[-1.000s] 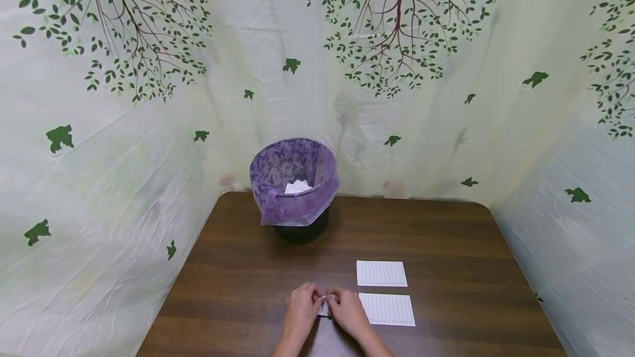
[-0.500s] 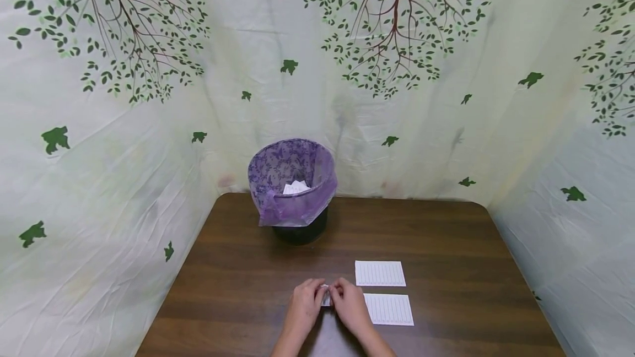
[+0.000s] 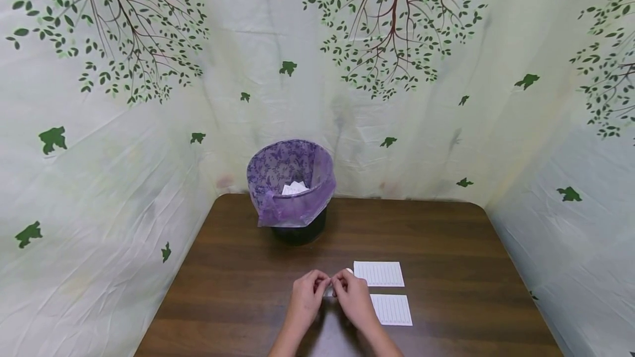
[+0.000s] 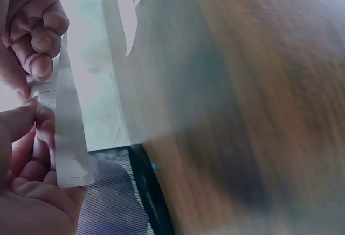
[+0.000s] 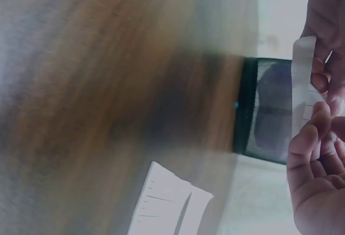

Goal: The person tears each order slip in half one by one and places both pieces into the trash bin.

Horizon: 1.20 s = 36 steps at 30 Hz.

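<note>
Left hand [image 3: 306, 297] and right hand [image 3: 353, 297], side by side, both pinch one lined white paper [image 4: 73, 132].

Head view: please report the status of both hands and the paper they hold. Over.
Left hand and right hand pinching one lined paper. Two lined sheets near right hand; bin beyond. Nothing seen in the way.

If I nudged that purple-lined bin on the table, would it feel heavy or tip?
The bin is probably light for its size: its wall is mesh, and only paper shows inside. Pushed high, it might tip, since its top looks wider than its base. The thin liner, hanging loose in front, would likely flap.
</note>
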Each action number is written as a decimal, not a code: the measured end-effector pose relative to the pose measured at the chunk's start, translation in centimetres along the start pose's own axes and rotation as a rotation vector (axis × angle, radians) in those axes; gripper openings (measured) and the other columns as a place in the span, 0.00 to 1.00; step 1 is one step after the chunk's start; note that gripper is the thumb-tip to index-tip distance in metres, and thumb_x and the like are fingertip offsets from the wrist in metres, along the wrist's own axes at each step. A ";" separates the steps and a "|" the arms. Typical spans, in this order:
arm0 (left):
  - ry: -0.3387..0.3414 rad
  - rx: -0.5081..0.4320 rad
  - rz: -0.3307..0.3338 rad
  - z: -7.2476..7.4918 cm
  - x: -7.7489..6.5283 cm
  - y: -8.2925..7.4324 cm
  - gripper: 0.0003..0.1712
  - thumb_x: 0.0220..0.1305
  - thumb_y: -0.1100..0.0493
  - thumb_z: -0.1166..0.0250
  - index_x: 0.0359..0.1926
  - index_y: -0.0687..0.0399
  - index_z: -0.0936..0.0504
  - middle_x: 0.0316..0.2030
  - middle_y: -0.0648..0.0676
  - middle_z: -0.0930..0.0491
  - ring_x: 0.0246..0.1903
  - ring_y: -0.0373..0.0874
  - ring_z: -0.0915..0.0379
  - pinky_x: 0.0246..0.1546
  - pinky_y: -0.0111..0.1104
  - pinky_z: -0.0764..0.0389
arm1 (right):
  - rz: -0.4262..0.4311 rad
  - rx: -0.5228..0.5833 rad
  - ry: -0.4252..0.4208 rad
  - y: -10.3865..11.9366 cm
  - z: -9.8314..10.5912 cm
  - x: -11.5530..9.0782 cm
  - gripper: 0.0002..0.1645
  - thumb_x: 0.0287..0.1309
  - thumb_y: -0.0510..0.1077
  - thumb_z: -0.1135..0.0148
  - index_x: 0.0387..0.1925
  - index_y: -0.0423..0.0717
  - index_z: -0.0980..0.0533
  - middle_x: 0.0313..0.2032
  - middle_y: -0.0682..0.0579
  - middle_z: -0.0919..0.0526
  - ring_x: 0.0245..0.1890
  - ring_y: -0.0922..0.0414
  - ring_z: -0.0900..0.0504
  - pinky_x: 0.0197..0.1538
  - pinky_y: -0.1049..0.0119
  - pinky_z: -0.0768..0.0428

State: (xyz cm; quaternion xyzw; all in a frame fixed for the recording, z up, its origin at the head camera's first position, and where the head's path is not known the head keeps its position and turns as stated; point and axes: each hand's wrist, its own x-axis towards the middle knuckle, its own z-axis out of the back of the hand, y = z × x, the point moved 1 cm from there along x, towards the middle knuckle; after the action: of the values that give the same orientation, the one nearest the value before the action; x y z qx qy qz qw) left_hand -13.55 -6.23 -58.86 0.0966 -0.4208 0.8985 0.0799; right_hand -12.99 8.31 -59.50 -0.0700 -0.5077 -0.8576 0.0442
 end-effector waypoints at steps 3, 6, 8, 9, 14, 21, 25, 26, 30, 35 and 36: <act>-0.012 -0.052 0.012 0.3 0.2 -0.5 0.04 0.69 0.59 0.28 0.34 0.49 0.12 0.29 0.46 0.14 0.27 0.29 0.27 0.28 0.24 0.23 | -0.015 0.030 0.002 0.6 0.5 0.2 0.07 0.71 0.37 0.37 0.34 0.47 0.17 0.20 0.56 0.16 0.19 0.71 0.26 0.25 0.75 0.28; -0.018 -0.089 0.039 0.6 0.5 -1.0 0.04 0.69 0.58 0.27 0.34 0.48 0.12 0.29 0.45 0.14 0.27 0.29 0.27 0.29 0.24 0.22 | -0.021 0.070 -0.004 1.0 1.0 0.3 0.08 0.70 0.36 0.37 0.33 0.46 0.18 0.20 0.55 0.16 0.19 0.70 0.25 0.25 0.74 0.26; -0.032 -0.108 0.031 0.7 0.6 -1.4 0.04 0.69 0.58 0.27 0.34 0.47 0.12 0.29 0.45 0.14 0.26 0.29 0.27 0.28 0.24 0.23 | -0.028 0.099 -0.007 1.3 1.3 0.4 0.08 0.71 0.36 0.37 0.33 0.46 0.18 0.20 0.54 0.16 0.18 0.70 0.24 0.25 0.74 0.25; -0.039 -0.114 0.027 0.8 0.6 -1.6 0.04 0.69 0.58 0.27 0.34 0.47 0.11 0.29 0.45 0.14 0.26 0.29 0.27 0.28 0.24 0.23 | -0.032 0.112 -0.009 1.5 1.4 0.4 0.08 0.71 0.36 0.37 0.33 0.46 0.18 0.20 0.54 0.16 0.18 0.70 0.24 0.25 0.74 0.25; -0.060 -0.116 -0.001 1.1 0.6 -2.3 0.05 0.68 0.59 0.27 0.33 0.47 0.11 0.28 0.44 0.15 0.25 0.29 0.28 0.28 0.24 0.24 | -0.084 0.193 -0.004 2.0 1.8 0.4 0.08 0.71 0.36 0.37 0.33 0.43 0.18 0.21 0.50 0.15 0.18 0.68 0.23 0.25 0.74 0.24; -0.083 -0.128 -0.039 1.4 0.5 -3.0 0.04 0.67 0.60 0.26 0.33 0.48 0.11 0.28 0.45 0.14 0.27 0.30 0.26 0.29 0.25 0.22 | -0.154 0.322 0.014 2.6 2.2 0.4 0.09 0.73 0.38 0.37 0.35 0.35 0.19 0.23 0.42 0.14 0.18 0.65 0.23 0.25 0.74 0.24; -0.099 -0.128 -0.069 1.5 0.5 -3.2 0.05 0.66 0.61 0.26 0.32 0.49 0.12 0.28 0.45 0.14 0.27 0.30 0.25 0.30 0.26 0.21 | -0.187 0.379 0.023 2.8 2.3 0.4 0.10 0.73 0.37 0.38 0.36 0.33 0.20 0.23 0.42 0.15 0.18 0.64 0.24 0.25 0.74 0.23; -0.104 -0.128 -0.074 1.5 0.4 -3.2 0.05 0.66 0.62 0.26 0.32 0.49 0.12 0.28 0.45 0.13 0.27 0.30 0.25 0.30 0.26 0.21 | -0.195 0.394 0.027 2.8 2.3 0.3 0.10 0.73 0.37 0.38 0.36 0.32 0.20 0.23 0.43 0.16 0.18 0.64 0.24 0.25 0.74 0.23; -0.130 -0.150 -0.091 1.5 0.4 -3.4 0.05 0.65 0.64 0.25 0.32 0.50 0.12 0.28 0.46 0.13 0.26 0.30 0.25 0.30 0.25 0.20 | -0.228 0.465 0.042 2.7 2.3 0.4 0.11 0.73 0.36 0.39 0.38 0.29 0.21 0.22 0.49 0.18 0.19 0.64 0.24 0.26 0.74 0.23; -0.179 -0.194 -0.120 1.6 0.4 -3.7 0.07 0.62 0.68 0.25 0.31 0.52 0.12 0.28 0.48 0.12 0.25 0.28 0.24 0.28 0.24 0.20 | -0.252 0.540 0.042 3.0 2.6 0.5 0.11 0.74 0.36 0.41 0.39 0.28 0.22 0.22 0.50 0.19 0.19 0.63 0.24 0.27 0.72 0.23; -0.188 -0.197 -0.127 1.7 0.5 -3.8 0.07 0.62 0.68 0.25 0.31 0.52 0.12 0.28 0.48 0.12 0.25 0.29 0.24 0.28 0.23 0.20 | -0.251 0.543 0.039 3.1 2.7 0.5 0.11 0.74 0.36 0.41 0.39 0.28 0.22 0.22 0.50 0.19 0.19 0.63 0.24 0.27 0.73 0.23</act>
State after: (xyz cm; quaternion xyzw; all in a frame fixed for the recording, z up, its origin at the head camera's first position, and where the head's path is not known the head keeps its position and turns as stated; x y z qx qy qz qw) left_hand -12.98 -5.12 -54.90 0.1983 -0.5056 0.8329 0.1062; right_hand -12.84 9.16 -55.49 0.0242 -0.7222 -0.6904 -0.0352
